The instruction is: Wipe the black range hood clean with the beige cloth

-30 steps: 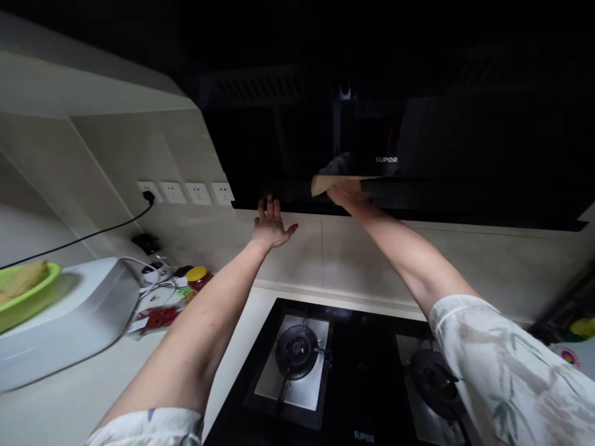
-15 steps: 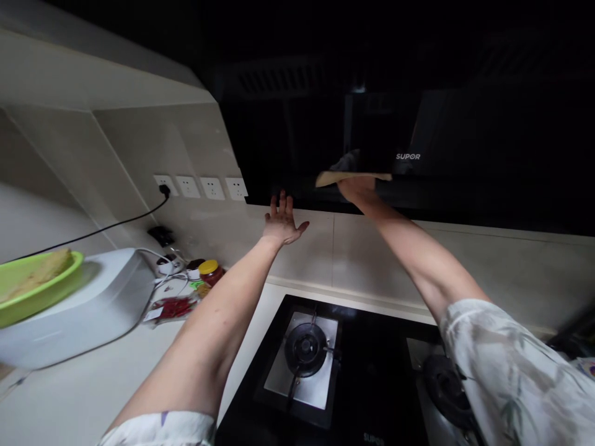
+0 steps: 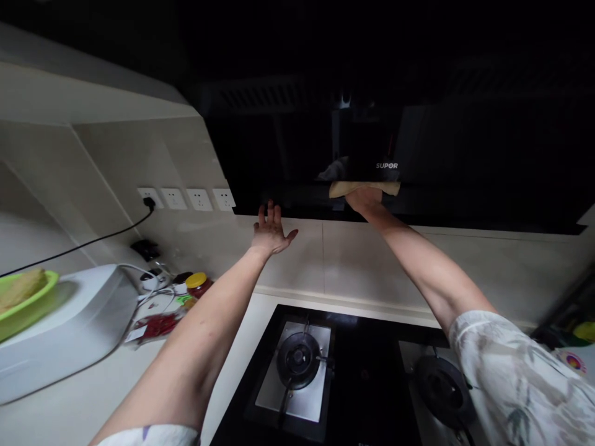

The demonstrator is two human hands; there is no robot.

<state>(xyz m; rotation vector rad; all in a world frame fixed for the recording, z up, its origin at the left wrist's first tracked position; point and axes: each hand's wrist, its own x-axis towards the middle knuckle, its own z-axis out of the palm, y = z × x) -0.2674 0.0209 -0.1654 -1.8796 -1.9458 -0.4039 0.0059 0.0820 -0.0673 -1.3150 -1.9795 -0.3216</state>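
Dim kitchen, black range hood [image 3: 418, 142] over gas hob [image 3: 353, 378]. Right hand [image 3: 365, 199] presses beige cloth [image 3: 365, 188] to hood's lower edge, long axis horiz. Left hand [image 3: 269, 232], farther left, fingers spread, empty.

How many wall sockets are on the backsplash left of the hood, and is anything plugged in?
4, in a row on the tiled wall: first socket holds a black plug; second socket, third socket and fourth socket, nearest the range hood, show no plug. None seem hidden.
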